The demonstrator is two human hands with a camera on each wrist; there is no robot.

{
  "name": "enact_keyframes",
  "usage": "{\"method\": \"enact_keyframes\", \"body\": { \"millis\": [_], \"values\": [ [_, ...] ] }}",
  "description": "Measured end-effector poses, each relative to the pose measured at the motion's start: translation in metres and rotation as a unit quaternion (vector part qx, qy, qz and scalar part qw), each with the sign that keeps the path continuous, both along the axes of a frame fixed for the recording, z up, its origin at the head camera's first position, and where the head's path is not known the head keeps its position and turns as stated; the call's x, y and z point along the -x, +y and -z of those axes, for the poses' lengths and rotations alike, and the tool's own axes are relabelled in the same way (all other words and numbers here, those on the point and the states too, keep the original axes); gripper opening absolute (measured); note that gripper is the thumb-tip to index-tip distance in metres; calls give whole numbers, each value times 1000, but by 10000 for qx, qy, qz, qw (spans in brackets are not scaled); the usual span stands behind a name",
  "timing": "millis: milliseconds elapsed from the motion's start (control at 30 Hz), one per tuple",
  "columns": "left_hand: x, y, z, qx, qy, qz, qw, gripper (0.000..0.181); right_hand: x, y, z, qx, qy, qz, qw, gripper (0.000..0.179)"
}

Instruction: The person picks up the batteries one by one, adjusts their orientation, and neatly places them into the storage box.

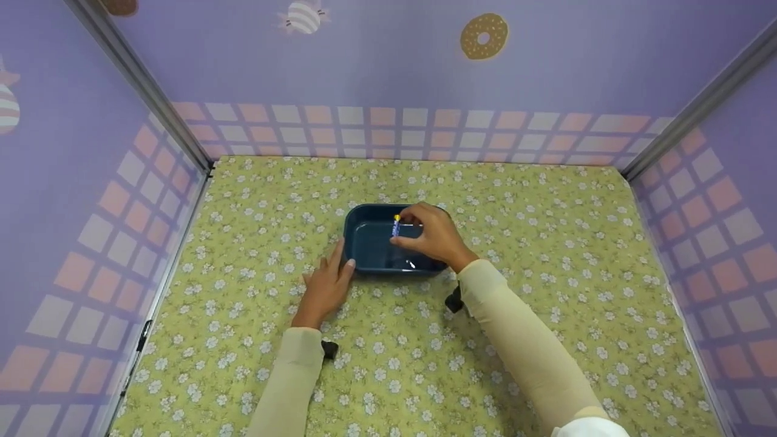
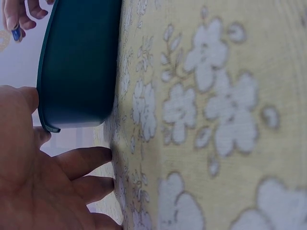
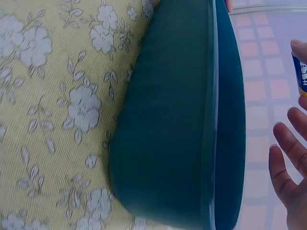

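Observation:
A dark teal rectangular tub (image 1: 370, 269) stands upright on the flowered cloth. Over its opening, my right hand (image 1: 440, 233) pinches a small blue battery (image 1: 396, 227) with a yellow end between thumb and fingertips. White lettering shows on the battery (image 3: 301, 74) in the right wrist view, where the other fingers spread out loosely. At the tub's near left corner is my left hand (image 1: 328, 282), its thumb and index finger against the rim. In the left wrist view, the remaining fingers (image 2: 84, 163) of that hand are spread, tips at the cloth.
The yellow-green flowered cloth (image 1: 388, 364) covers the table. Purple walls with a pink and white check band (image 1: 416, 133) close in the back and both sides, with grey metal posts (image 1: 142, 85) at the corners. A black wrist mount (image 1: 329, 349) sits at each cuff.

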State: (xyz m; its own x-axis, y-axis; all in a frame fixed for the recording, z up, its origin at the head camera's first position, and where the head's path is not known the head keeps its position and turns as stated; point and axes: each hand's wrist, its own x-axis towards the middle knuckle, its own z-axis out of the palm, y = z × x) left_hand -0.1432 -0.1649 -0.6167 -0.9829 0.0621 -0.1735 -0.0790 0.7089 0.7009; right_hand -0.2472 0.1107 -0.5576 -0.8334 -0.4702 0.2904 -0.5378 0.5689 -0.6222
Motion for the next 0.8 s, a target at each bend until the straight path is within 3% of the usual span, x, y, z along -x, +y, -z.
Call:
{"method": "enact_keyframes", "body": {
  "millis": [467,800],
  "values": [
    [1,-1,1,60,-19,39,10000,72,12,-32,4,-61,48,-90,9999,55],
    [2,-2,4,27,-18,68,10000,73,18,-51,12,-365,-207,-102,9991,54]
  ]
}}
